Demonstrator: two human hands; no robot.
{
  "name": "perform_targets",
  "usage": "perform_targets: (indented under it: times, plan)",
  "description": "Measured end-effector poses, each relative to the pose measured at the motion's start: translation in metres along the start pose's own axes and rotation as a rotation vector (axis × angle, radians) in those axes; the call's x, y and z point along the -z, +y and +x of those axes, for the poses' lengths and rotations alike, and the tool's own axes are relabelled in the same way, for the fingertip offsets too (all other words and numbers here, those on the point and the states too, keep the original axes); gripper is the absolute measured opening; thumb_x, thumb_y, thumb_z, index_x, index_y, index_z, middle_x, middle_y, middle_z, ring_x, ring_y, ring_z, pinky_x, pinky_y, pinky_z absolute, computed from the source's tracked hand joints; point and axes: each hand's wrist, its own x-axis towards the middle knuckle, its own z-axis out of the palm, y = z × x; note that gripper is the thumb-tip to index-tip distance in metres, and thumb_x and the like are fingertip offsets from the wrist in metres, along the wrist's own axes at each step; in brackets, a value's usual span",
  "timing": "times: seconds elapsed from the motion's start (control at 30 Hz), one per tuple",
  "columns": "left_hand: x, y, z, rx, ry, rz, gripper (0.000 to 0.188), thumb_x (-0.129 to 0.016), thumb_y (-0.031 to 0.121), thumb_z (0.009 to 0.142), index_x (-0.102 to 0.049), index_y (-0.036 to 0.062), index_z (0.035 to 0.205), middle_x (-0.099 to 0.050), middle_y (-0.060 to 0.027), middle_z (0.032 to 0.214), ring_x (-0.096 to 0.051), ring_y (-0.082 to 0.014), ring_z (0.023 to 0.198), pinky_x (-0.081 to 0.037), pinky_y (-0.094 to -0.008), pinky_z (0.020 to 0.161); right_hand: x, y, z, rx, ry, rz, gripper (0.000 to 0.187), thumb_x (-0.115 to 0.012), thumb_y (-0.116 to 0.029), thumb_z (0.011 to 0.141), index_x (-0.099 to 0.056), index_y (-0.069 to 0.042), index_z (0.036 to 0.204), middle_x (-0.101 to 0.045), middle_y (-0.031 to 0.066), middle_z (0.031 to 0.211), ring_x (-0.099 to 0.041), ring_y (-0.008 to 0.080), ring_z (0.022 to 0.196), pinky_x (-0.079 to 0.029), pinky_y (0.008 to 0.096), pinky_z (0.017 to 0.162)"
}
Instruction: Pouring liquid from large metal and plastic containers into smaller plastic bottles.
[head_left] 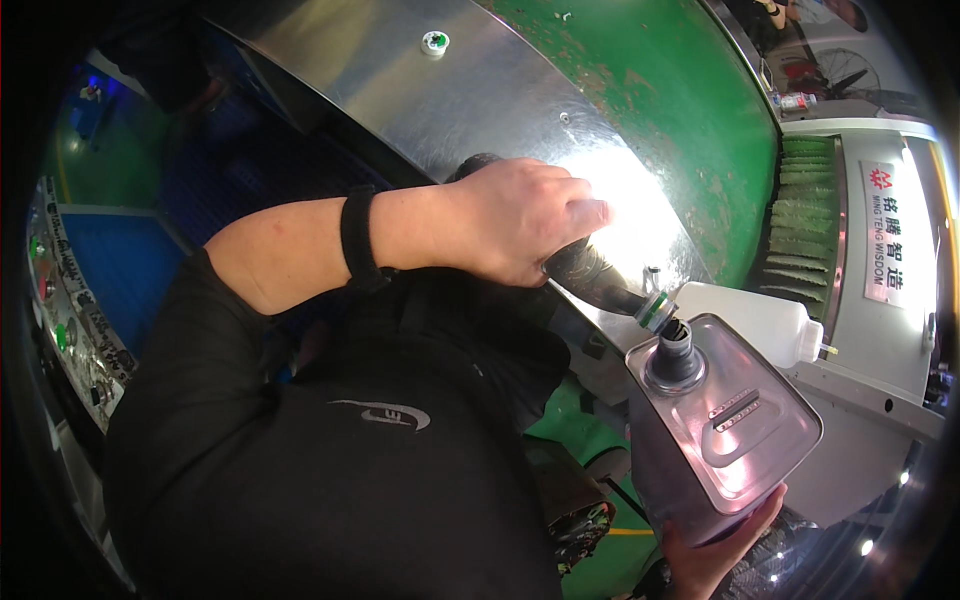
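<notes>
My left hand, closed, comes in from the left with a black band on its wrist. It grips a dark bottle, whose middle is hidden under the fingers. The bottle lies tilted, its green-and-silver ringed neck pointing down at the open black spout of a rectangular metal can. Neck and spout are close; whether they touch I cannot tell. My right hand is wrapped round the can's lower end, thumb along its side, other fingers mostly hidden. The can stands tilted, a folded handle on its top.
A white plastic bottle with a thin nozzle lies behind the can. On the shiny metal table sits a small white-and-green cap. A green-bristled brush strip edges a machine at right. Green floor lies beyond the table.
</notes>
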Motion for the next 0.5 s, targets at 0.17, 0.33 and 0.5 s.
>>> perform_targets:
  times: [0.17,0.33,0.5]
  plan:
    - [-0.0028,0.0002,0.0023,0.02,-0.002,-0.006,0.083,-0.086,0.014,0.054,-0.052,0.0051,0.129,-0.062,-0.0141,0.105,-0.062,-0.0344,0.095,-0.051,-0.0426,0.084,-0.001,0.0058,-0.0054,-0.051,0.001,0.059,0.129,-0.081,-0.019,0.048,-0.014,-0.003,0.158,-0.027,0.0229,0.155,-0.027,0.0386,0.146,-0.022,0.0517,0.12]
    - [-0.0011,-0.0014,0.0013,-0.006,0.015,-0.001,0.084,-0.086,0.014,0.054,-0.052,0.0049,0.129,-0.062,-0.0145,0.106,-0.062,-0.0344,0.096,-0.051,-0.0429,0.085,-0.0016,-0.0017,-0.0041,-0.099,-0.017,0.1,0.129,-0.08,-0.018,0.048,-0.014,-0.002,0.158,-0.026,0.0228,0.155,-0.027,0.0379,0.146,-0.021,0.0513,0.12]
    - [-0.0026,-0.0033,0.0004,-0.02,0.02,-0.002,0.082,-0.085,0.014,0.054,-0.052,0.0048,0.129,-0.061,-0.0146,0.106,-0.062,-0.0341,0.096,-0.051,-0.043,0.085,0.0004,0.0042,-0.0036,-0.035,-0.019,0.053,0.129,-0.081,-0.019,0.047,-0.016,-0.002,0.157,-0.025,0.0225,0.156,-0.026,0.0379,0.146,-0.021,0.0512,0.12]
